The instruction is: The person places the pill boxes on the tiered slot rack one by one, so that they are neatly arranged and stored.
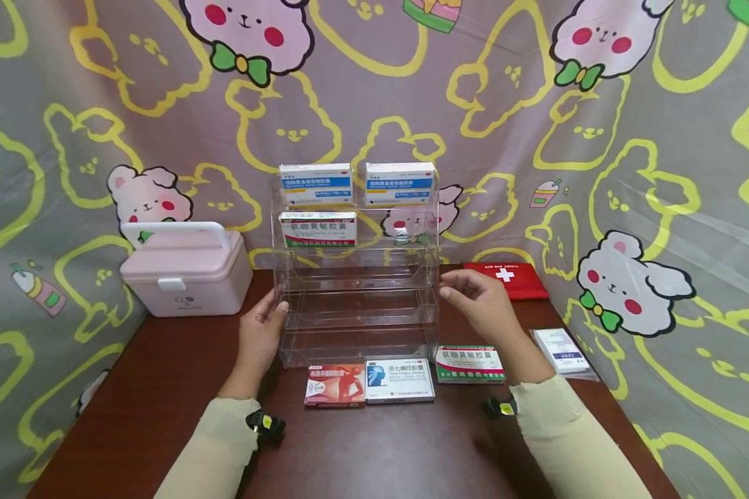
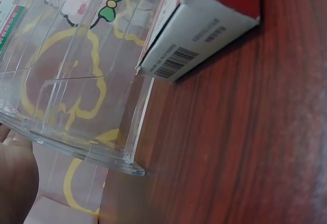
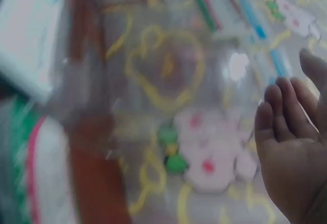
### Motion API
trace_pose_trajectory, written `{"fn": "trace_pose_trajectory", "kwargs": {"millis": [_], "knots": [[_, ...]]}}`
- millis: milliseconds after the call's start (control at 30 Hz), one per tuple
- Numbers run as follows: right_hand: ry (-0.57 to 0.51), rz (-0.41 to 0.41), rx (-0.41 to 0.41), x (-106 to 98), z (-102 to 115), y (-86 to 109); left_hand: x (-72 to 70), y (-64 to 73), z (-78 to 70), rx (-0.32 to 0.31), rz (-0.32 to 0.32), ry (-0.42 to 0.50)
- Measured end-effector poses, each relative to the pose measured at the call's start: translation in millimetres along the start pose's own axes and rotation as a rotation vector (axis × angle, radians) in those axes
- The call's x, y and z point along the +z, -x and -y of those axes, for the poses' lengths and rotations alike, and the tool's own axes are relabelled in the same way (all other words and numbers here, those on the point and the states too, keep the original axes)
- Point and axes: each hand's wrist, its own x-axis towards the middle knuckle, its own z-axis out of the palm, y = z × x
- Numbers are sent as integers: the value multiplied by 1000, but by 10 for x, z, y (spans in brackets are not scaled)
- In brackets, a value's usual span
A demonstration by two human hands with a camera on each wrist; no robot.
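Note:
A clear tiered display rack [image 1: 357,283] stands upright on the table. My left hand [image 1: 261,339] is at its left side, the thumb against the edge; the left wrist view shows only part of this hand. Beside the right edge is my right hand [image 1: 477,301], its fingers loosely bent and holding nothing. Two blue-and-white medicine boxes [image 1: 315,186] occupy the top tier. One green-and-white medicine box [image 1: 320,230] sits on the left of the tier below. In front of the rack lie a red medicine box [image 1: 335,385] and a white-and-blue medicine box [image 1: 400,380].
Another green-and-white box [image 1: 470,364] lies right of the rack's front. A pink-white lidded case [image 1: 184,274] stands at the back left. A red first aid pouch [image 1: 508,279] is at the back right, with a bagged white pack [image 1: 560,351] nearer. Patterned curtain [image 1: 374,90] surrounds the table.

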Motion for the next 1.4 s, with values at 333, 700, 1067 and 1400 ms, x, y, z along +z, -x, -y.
{"fn": "trace_pose_trajectory", "kwargs": {"millis": [333,700,1067,1400], "knots": [[312,278,228,-539,-735,473,3,-16,-10,15,4,26],[408,412,304,-722,-1242,692,-21,20,4,-3,-20,-1],[441,434,298,-740,-1366,746,7,29,0,-6,1,-31],[372,355,408,-755,-1326,711,17,24,-39,-31,1,-41]]}}
